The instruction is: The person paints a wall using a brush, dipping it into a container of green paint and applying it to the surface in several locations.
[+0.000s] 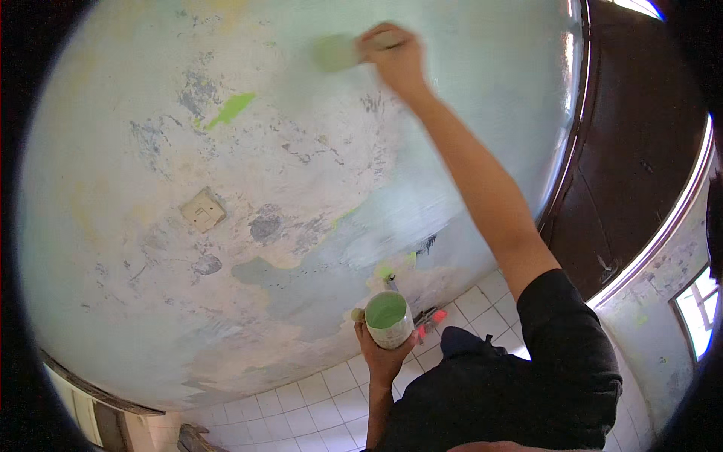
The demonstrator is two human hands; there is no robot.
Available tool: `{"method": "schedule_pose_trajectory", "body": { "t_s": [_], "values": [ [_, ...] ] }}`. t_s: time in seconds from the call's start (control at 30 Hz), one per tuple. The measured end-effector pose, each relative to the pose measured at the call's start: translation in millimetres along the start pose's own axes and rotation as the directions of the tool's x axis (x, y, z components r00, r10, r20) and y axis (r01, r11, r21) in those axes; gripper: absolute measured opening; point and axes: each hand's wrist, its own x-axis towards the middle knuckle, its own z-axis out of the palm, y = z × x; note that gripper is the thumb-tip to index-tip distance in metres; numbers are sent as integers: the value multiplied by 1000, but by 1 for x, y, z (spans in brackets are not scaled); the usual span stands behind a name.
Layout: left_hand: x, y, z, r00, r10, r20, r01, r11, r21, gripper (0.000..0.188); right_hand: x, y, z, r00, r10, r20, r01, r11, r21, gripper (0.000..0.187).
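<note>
My right arm reaches up to the wall (301,203), and my right hand (395,60) is closed round the handle of a wide paintbrush (335,53). Motion blurs the brush, whose pale green head is over the upper wall; whether its bristles touch is hard to tell. Lower down, my left hand (382,358) grips a round white paint pot (394,340) from its near side. Green paint (386,308) shows inside the pot through its open top. A small yellowish lump (358,314) is beside the pot's left side; I cannot make out what it is.
The wall is patchy, with peeled grey spots and a bright green mark (232,110). A square switch plate (203,210) is on it. Pink-and-dark objects (431,320) lie near the white floor tiles (312,388). At the right stands a dark brown door (633,143).
</note>
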Motion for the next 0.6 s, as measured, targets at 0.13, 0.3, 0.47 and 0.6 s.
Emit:
{"method": "schedule_pose_trajectory", "body": {
  "t_s": [0.13, 0.3, 0.47, 0.6],
  "values": [
    [-6, -3, -5, 999, -40, -18, 40, 999, 15, 99, 42, 8, -100, 918, -149, -367, -47, 879, -474, 5],
    [-2, 1, 4, 996, -94, 4, 93, 982, -162, 93, 37, 22, -31, 902, -408, -139, 258, 768, -586, 10],
    [4, -4, -2, 999, -27, 47, 29, 999, -46, 100, -23, -73, 55, 926, -226, 301, 238, 971, -1, 10],
    [12, 10, 11, 999, -53, -7, 50, 976, -214, 91, 48, -15, -5, 987, -28, 161, 7, 991, 131, 8]
  ]
}}
